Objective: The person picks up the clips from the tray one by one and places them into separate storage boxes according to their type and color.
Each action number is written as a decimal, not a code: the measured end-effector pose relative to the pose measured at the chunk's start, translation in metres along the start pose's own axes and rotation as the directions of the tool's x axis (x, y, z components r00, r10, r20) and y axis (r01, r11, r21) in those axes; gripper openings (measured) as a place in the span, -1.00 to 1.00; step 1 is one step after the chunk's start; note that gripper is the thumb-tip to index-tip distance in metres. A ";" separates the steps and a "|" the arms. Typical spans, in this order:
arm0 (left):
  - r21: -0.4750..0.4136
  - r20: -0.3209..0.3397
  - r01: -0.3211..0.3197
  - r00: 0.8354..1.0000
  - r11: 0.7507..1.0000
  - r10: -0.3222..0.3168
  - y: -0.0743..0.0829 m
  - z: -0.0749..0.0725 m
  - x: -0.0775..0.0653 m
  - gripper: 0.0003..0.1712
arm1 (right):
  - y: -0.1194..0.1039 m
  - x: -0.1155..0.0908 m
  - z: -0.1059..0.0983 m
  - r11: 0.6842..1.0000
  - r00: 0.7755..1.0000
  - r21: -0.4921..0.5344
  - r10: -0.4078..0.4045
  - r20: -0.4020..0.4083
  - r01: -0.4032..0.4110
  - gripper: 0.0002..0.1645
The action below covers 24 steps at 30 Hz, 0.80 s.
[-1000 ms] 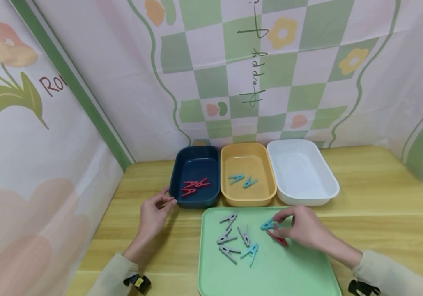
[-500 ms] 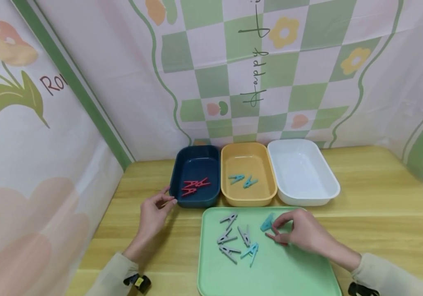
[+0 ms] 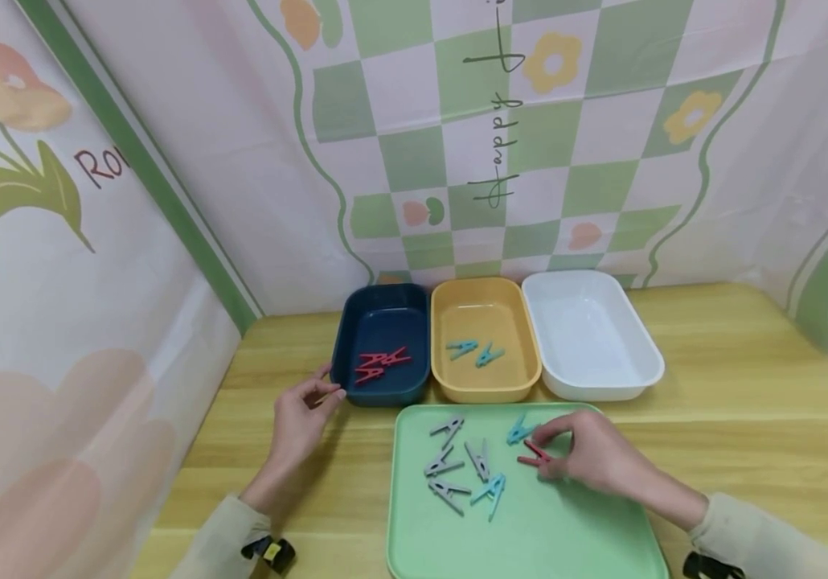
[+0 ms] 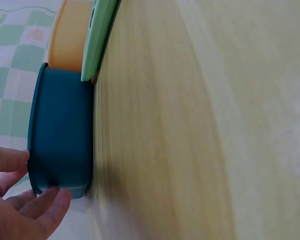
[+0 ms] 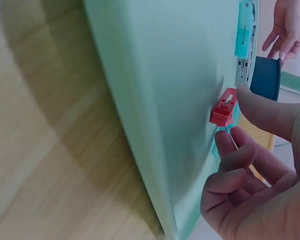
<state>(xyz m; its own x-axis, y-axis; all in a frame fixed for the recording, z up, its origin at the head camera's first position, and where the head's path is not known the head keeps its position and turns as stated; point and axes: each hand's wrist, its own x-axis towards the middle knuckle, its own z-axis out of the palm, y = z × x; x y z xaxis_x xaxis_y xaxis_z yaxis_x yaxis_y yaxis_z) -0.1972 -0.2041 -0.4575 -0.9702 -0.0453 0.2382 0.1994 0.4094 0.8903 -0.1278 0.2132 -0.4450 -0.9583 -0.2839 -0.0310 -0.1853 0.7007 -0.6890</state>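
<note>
Fingers of your right hand [image 3: 598,454] pinch the red clip [image 5: 224,107] in the far half of the green tray [image 3: 530,535]; the right wrist view shows thumb and fingertips flanking it. Your left hand [image 3: 300,425] grips the navy bin [image 4: 64,130] beyond the tray's far left corner. The head view shows three red clips [image 3: 379,359] inside; the left wrist view, only its outer wall.
</note>
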 end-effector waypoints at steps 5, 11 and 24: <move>-0.003 -0.002 -0.007 1.000 1.000 0.007 0.000 0.000 0.001 -0.96 | 0.001 0.002 0.003 0.998 0.999 -0.035 -0.043 0.004 0.043 -0.57; 0.012 -0.009 -0.008 1.000 1.000 0.008 0.001 0.000 0.000 -0.94 | -0.001 0.004 0.006 0.996 0.997 -0.048 -0.079 -0.015 0.078 -0.58; -0.003 -0.011 -0.011 1.000 1.000 0.011 -0.001 0.001 0.001 -0.95 | 0.005 -0.005 -0.001 1.000 0.999 0.005 0.029 -0.025 -0.029 -0.41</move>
<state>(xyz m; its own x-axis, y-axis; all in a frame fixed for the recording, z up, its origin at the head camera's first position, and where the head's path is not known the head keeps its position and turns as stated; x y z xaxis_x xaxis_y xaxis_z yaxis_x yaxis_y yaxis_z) -0.1985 -0.2038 -0.4583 -0.9663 -0.0505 0.2524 0.2109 0.4069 0.8888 -0.1244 0.2190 -0.4480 -0.9684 -0.2471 -0.0334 -0.1561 0.7053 -0.6915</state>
